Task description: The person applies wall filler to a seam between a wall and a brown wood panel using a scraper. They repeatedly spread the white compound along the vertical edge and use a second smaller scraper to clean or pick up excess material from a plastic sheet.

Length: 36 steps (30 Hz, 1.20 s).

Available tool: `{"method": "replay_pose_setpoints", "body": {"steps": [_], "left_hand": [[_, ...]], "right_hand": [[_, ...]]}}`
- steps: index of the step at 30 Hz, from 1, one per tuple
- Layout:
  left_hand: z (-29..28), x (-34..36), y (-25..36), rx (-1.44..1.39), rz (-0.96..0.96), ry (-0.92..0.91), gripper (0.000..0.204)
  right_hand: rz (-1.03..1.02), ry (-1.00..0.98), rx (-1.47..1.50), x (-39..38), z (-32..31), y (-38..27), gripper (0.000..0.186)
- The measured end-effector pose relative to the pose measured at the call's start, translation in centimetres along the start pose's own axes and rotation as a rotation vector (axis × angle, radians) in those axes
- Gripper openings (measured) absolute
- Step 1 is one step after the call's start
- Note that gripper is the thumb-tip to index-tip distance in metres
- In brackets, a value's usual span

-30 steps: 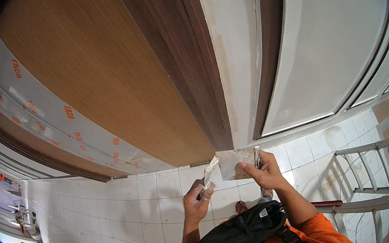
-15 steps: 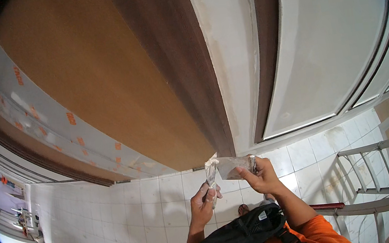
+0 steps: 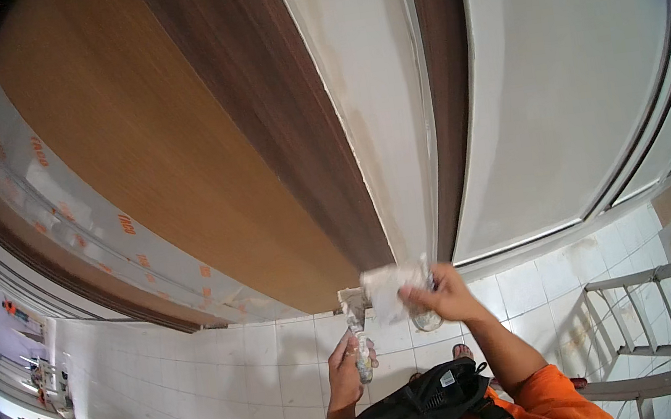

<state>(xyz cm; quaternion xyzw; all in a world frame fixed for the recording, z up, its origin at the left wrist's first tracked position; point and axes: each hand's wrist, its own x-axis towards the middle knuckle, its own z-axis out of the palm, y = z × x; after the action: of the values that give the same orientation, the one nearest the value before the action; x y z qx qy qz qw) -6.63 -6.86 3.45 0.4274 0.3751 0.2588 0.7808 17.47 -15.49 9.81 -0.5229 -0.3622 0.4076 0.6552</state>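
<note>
My left hand point(image 3: 343, 373) is closed round the handle of a narrow putty knife point(image 3: 354, 302), which points up and away from me. White, putty-like smears cover its blade and handle. To its right, my right hand point(image 3: 449, 296) grips a wide putty knife point(image 3: 382, 290), thumb across its face. That broad blade looks whitish and slightly blurred, and its left edge lies close beside the narrow blade. Whether the two blades touch, I cannot tell. Both hands are held in front of my waist, before a tall panelled wall.
Brown wood panels point(image 3: 175, 146) and white panels point(image 3: 557, 87) rise ahead, with a whitish strip point(image 3: 379, 119) between dark boards. A ladder point(image 3: 663, 319) lies to the right over white floor tiles point(image 3: 230, 376). A black bag point(image 3: 412, 407) hangs at my waist. Dark furniture is at lower left.
The wide putty knife has turned and its pale, smeared face now shows. The narrow knife has tipped more upright, its blade face showing. The whole view has shifted a little.
</note>
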Motion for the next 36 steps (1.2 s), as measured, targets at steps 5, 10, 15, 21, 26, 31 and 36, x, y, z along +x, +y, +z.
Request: {"method": "replay_pose_setpoints", "body": {"steps": [5,10,15,21,26,31,36], "left_hand": [[-0.1,-0.2,0.1,-0.153,-0.040,0.094,0.039],[-1.5,0.5,-1.9,-0.201,-0.075,0.103,0.038],[-1.8,0.6,-2.4,-0.227,-0.121,0.106,0.035],[-2.0,0.5,-2.9,-0.202,-0.128,0.107,0.033],[-2.6,0.7,-3.7,-0.201,-0.144,0.111,0.033],[-4.2,1.7,-6.1,-0.227,-0.136,0.063,0.035],[-4.8,2.7,-8.1,-0.303,-0.122,0.067,0.034]], "right_hand": [[-0.560,0.271,-0.406,7.2,-3.8,-6.9,0.018],[-0.921,0.380,-0.938,11.3,-3.7,-12.9,0.031],[-1.235,0.376,-1.178,13.2,-2.5,-15.8,0.039],[-1.371,0.361,-1.480,16.0,-3.7,-15.1,0.051],[-1.377,0.433,-1.686,17.9,-4.7,-12.9,0.051],[-1.442,0.435,-1.797,20.0,-5.1,-11.7,0.046],[-1.514,0.417,-1.838,21.3,-5.1,-11.1,0.044]]}}
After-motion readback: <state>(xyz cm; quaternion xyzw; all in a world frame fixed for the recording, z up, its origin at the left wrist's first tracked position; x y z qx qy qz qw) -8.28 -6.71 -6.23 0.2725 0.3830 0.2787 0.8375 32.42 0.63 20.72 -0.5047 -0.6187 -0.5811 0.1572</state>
